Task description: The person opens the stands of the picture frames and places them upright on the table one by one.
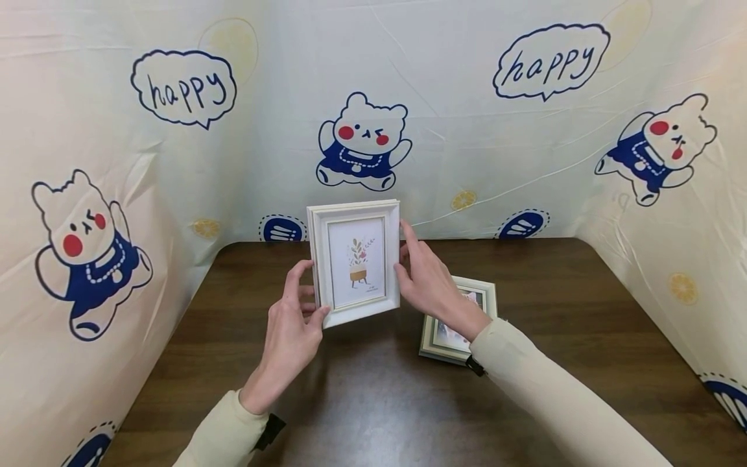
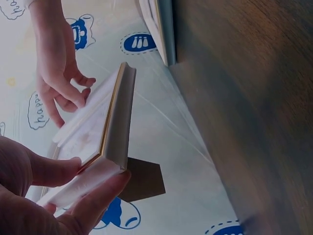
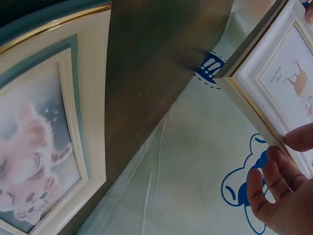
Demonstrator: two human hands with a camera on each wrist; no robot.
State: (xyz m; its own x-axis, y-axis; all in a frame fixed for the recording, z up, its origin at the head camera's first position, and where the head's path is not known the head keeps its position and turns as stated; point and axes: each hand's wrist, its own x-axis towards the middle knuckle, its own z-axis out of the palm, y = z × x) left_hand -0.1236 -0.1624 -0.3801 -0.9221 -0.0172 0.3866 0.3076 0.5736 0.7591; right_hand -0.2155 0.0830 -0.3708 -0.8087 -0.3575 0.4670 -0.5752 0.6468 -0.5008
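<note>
A white picture frame (image 1: 356, 259) with a plant print is held upright over the dark wooden table (image 1: 583, 311). My left hand (image 1: 306, 308) pinches its lower left corner, thumb on the front and fingers behind; the left wrist view shows the frame (image 2: 115, 122) edge-on with its brown back stand (image 2: 144, 178) folded out. My right hand (image 1: 417, 272) holds the frame's right edge, and in the right wrist view the thumb lies on the frame's (image 3: 274, 83) front with the fingers curled behind. A second frame (image 1: 446, 340) with a cat picture (image 3: 44, 142) lies flat under my right wrist.
A cream cloth (image 1: 467, 130) printed with bears and "happy" bubbles walls the table at the back, left and right. Bare wood (image 1: 373, 402) lies in front of both frames.
</note>
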